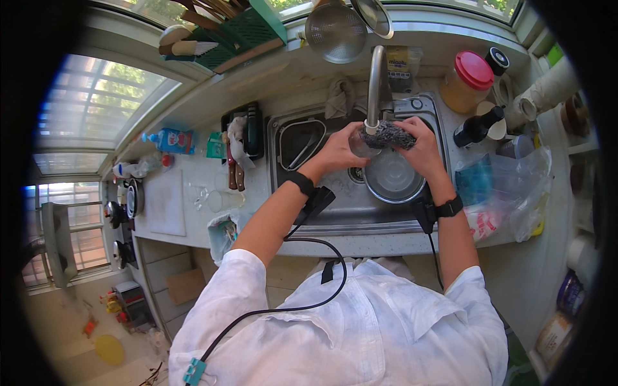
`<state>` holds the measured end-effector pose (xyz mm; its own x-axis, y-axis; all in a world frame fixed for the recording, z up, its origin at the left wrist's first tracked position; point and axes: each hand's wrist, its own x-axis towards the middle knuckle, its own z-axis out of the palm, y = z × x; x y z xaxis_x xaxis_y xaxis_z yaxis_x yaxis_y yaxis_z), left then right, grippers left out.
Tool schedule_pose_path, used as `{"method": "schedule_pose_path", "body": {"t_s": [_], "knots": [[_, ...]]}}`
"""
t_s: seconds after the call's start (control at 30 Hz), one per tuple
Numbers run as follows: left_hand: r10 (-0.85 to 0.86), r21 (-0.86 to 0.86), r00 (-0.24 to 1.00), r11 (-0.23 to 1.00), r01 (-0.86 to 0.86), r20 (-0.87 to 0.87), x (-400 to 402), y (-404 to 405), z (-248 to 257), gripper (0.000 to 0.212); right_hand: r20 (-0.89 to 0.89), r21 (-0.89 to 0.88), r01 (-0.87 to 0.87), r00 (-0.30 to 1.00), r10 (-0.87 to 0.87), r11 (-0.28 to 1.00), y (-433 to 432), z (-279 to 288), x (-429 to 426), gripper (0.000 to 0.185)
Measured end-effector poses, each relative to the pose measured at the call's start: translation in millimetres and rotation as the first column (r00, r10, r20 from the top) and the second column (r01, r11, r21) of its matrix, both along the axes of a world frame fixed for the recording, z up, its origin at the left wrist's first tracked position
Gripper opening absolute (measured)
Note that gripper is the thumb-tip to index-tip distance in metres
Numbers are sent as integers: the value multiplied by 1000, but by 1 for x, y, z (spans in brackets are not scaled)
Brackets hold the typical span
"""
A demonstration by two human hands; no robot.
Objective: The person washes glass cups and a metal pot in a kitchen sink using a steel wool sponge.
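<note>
Under the faucet [376,87], my left hand [344,148] grips a clear glass vessel [360,144] by its side. My right hand [419,144] holds a grey scrubbing pad [387,135] against that vessel's rim. Beneath my hands a round metal bowl [395,178] with liquid in it stands in the stainless steel sink [328,207], beside the drain [356,174]. A wire-rimmed basket [303,124] sits in the sink's left part. The faucet spout partly hides the pad, and my fingers hide part of the vessel.
Left of the sink are knives [236,174], a clear cup [226,200] and a white cutting board [164,202]. On the right stand a red-lidded jar [464,79], a dark bottle [479,126] and a plastic bag [516,193]. A metal strainer [336,34] hangs behind the faucet.
</note>
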<state>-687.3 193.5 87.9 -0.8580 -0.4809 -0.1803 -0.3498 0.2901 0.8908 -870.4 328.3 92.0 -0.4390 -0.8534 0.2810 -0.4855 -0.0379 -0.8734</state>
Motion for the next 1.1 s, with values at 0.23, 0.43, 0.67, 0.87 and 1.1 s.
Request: {"method": "schedule_pose_path", "body": {"t_s": [0.23,0.43,0.67,0.87,1.1], "knots": [[-156,-93,986,984,151,-52,-18,2,3,54,-479,46,-283,836,269,958,-30,-10,7,25],[-209,-383,976,907,172,-56,-26,6,2,50,-123,353,-21,990,68,935,-34,-37,27,20],[-204,-375,978,904,206,44,-20,4,-10,54,-544,-69,-179,832,113,981,-16,-48,28,13],[-204,-113,976,971,212,76,-15,3,-9,63,-577,5,-193,801,160,981,-17,-42,24,23],[-175,-503,980,841,197,90,-18,6,2,52,697,564,-304,674,-246,768,-34,-39,49,19]]}}
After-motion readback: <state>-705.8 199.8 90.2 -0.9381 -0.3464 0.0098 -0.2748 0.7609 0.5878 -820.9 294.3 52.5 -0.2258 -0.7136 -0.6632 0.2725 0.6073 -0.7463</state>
